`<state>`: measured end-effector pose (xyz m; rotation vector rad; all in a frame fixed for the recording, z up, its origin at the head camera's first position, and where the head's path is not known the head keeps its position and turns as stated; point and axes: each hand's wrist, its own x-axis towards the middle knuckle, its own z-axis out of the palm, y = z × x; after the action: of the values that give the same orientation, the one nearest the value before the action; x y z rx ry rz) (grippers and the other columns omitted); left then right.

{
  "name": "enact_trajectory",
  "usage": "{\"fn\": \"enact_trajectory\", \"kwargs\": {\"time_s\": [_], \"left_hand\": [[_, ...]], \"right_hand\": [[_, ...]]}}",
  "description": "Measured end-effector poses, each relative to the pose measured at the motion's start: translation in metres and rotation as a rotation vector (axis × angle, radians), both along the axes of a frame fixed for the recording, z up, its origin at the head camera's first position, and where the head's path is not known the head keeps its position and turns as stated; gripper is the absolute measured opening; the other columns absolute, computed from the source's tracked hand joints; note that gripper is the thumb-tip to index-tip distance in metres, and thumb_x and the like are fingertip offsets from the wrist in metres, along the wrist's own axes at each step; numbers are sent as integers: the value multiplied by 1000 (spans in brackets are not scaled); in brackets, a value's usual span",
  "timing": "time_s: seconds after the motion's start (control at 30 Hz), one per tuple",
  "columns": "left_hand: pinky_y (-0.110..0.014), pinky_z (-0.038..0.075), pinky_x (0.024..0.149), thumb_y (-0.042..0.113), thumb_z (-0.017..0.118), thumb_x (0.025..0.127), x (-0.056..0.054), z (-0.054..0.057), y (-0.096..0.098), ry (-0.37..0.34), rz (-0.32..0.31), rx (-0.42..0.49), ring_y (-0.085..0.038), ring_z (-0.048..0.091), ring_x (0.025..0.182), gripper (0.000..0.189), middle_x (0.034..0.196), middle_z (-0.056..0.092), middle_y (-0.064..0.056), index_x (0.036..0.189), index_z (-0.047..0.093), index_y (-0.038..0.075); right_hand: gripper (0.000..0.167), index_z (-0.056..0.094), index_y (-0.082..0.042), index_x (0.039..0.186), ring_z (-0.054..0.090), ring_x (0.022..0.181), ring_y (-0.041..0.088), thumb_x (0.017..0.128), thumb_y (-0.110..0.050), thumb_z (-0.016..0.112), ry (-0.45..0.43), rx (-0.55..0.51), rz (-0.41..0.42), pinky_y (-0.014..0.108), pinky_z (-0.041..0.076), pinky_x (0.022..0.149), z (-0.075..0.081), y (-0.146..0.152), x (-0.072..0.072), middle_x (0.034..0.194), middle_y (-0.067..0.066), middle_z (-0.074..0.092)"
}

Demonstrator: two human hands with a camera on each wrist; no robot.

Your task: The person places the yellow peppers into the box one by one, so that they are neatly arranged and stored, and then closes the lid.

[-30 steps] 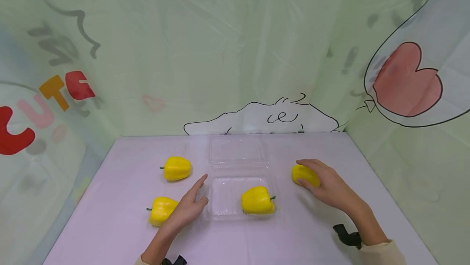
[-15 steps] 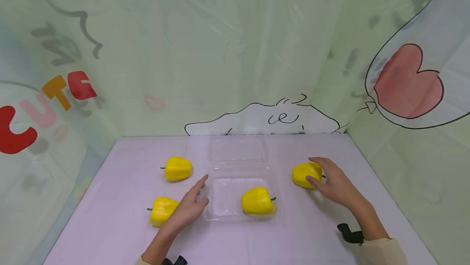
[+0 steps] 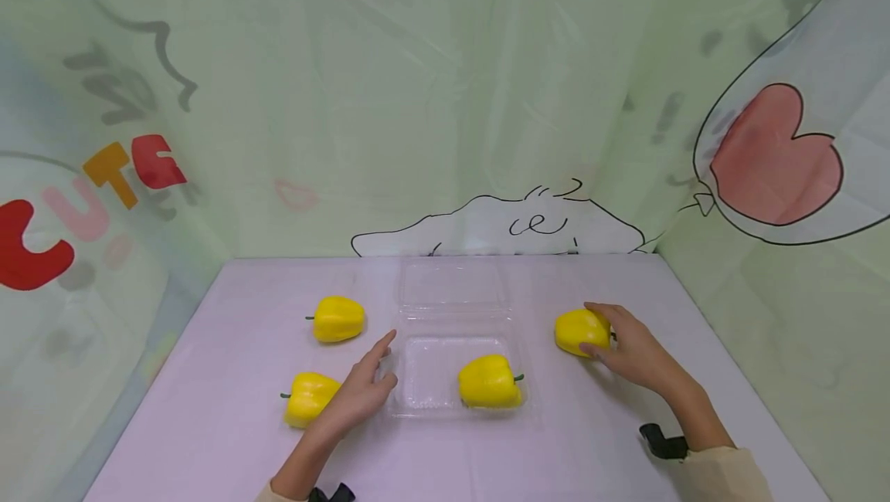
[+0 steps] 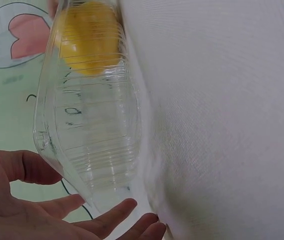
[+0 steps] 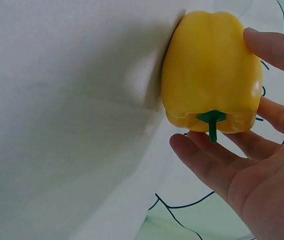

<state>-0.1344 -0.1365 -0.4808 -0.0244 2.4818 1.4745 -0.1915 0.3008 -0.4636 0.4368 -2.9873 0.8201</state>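
Note:
A yellow bell pepper [image 3: 579, 332] lies at the right of the table. My right hand [image 3: 633, 351] holds it around its stem end; in the right wrist view the thumb rests on one side of the pepper [image 5: 212, 70] and the other fingers [image 5: 202, 162] bend near the green stem. In the middle an unlidded clear plastic clamshell container [image 3: 424, 378] has another yellow bell pepper [image 3: 489, 382] in its right half. My left hand [image 3: 361, 394], fingers spread, is at the container's left edge. In the left wrist view its thumb [image 4: 36, 167] is close to the rim.
Two more yellow bell peppers are on the left: one farther back [image 3: 338, 319], the other [image 3: 309, 399] partly hidden behind my left wrist. The container's lid [image 3: 453, 286] lies folded back toward the rear wall. Printed curtains [image 3: 417, 100] enclose the light table [image 3: 264, 286].
My right hand has shifted right from over the pepper to its stem end, and its thumb and fingers have drawn in on it. The left hand has stayed by the container.

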Motion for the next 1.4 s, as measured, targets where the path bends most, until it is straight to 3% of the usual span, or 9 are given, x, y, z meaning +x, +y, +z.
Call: {"fn": "enact_trajectory", "kwargs": {"time_s": [0.53,0.97,1.17,1.4], "left_hand": [[-72,30,125,8,53,101,1,-1,0,25,-7,18,-48,37,155,70,165,41,-27,167,32,17],[-72,31,124,8,53,101,1,1,1,28,-8,1,-48,37,155,70,165,41,-27,167,33,17],[-72,29,125,9,52,103,2,1,0,22,-13,9,-48,35,157,69,167,39,-26,168,31,18],[-71,24,128,11,48,105,3,3,-2,16,-35,28,-48,25,161,69,175,27,-20,170,27,19]], "right_hand": [[75,46,6,152,52,135,54,92,-19,82,-22,-46,18,67,55,104,-2,3,-1,151,35,50],[75,47,3,153,55,132,52,92,-21,83,-41,-29,-17,67,54,105,0,-2,1,147,34,52],[75,48,3,153,58,128,49,91,-20,84,1,-34,1,62,59,100,9,-8,3,145,32,53],[75,48,0,154,60,127,46,92,-21,84,38,-40,17,59,60,99,31,-22,11,145,29,53]]}}
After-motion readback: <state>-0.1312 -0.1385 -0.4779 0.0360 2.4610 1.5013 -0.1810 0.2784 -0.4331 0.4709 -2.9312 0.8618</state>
